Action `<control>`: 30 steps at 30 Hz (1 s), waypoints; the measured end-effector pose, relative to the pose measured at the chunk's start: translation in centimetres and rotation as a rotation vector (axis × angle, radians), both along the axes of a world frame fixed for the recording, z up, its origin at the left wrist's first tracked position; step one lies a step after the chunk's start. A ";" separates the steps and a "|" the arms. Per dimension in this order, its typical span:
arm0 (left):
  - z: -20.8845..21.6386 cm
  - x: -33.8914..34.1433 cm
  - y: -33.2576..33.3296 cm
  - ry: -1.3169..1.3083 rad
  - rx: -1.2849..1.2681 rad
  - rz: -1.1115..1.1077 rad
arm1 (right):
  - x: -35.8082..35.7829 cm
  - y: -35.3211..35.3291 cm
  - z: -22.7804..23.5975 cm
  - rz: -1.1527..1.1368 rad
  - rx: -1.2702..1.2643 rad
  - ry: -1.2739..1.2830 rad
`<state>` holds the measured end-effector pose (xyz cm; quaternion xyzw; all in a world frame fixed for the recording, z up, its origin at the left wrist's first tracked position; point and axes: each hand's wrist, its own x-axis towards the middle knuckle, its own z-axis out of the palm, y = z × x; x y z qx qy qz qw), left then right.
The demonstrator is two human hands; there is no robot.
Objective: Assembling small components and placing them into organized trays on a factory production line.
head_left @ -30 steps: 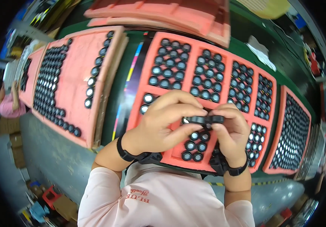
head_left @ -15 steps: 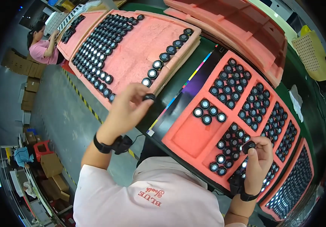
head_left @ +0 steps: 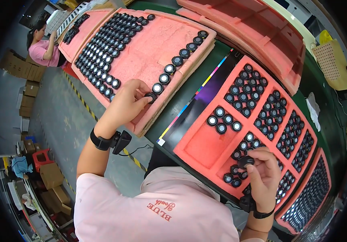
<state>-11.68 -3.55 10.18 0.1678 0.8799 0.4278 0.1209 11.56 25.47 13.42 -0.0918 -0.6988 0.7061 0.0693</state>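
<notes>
My left hand (head_left: 131,103) pinches a small black round part (head_left: 151,97) between thumb and fingers. That part is at the near end of a curved row of similar parts with pale centres, by the right edge of the left pink foam tray (head_left: 141,52). Thumb and fingertips of my right hand (head_left: 264,169) close on another black round part (head_left: 246,161). It is above the divided pink foam tray (head_left: 201,143), over a compartment with several more of these parts. My fingers and the held part hide some of the parts beneath.
A dark strip with a coloured edge (head_left: 197,94) lies between the two trays. Stacked pink foam trays (head_left: 258,32) stand behind, and another filled tray (head_left: 308,197) is at the right. At the far left a person in pink (head_left: 44,50) works beside a further tray.
My left hand has moved slightly left and up, bringing its round part to the end of the row on the tray. My right hand has shifted left with its part.
</notes>
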 end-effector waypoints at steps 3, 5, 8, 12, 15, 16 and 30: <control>0.8 0.3 0.3 0.061 -0.174 -0.043 | -0.5 -0.9 -0.1 0.078 -0.016 0.003; 0.9 0.5 0.2 0.102 -0.229 -0.050 | -0.9 -1.4 0.1 0.177 -0.012 -0.017; 0.9 0.8 0.2 0.184 -0.340 -0.066 | -1.5 -1.8 0.3 0.260 0.036 -0.019; 0.7 1.7 0.8 0.354 -0.263 -0.012 | -2.4 -2.6 0.2 0.332 0.084 -0.007; 1.9 4.1 1.9 0.407 -0.026 -0.321 | -3.2 -3.6 -0.5 0.338 -0.006 -0.016; 2.7 5.5 2.3 0.262 0.071 -0.406 | -3.4 -3.9 -0.7 0.359 0.039 0.005; 3.0 5.5 -0.4 0.131 0.140 -0.301 | -3.1 -4.5 -1.2 0.410 0.221 0.044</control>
